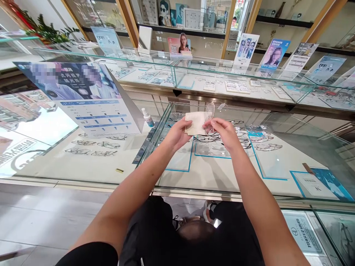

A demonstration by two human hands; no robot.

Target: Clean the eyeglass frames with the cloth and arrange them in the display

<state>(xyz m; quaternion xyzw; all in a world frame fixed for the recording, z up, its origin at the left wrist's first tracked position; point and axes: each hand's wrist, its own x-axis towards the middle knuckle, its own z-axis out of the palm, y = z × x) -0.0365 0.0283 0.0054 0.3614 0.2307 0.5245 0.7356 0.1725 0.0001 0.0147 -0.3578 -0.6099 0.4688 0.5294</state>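
Note:
My left hand (179,133) pinches a pale cream cloth (195,123) between thumb and fingers, above the glass display counter. Close on its right, my right hand (223,133) is closed on a pair of thin-framed eyeglasses (210,109). The glasses are turned on end, one round lens up and the other near my fingertips. Their edge meets or overlaps the right side of the cloth; whether the cloth presses on a lens I cannot tell. Below my hands, several dark-framed glasses (206,138) lie inside the counter.
A small white spray bottle (148,118) stands on the counter to the left, beside a large folded sign (102,114). Behind runs a second glass case (155,70) bearing upright cards (245,53). The counter's front edge (194,190) lies just before my knees.

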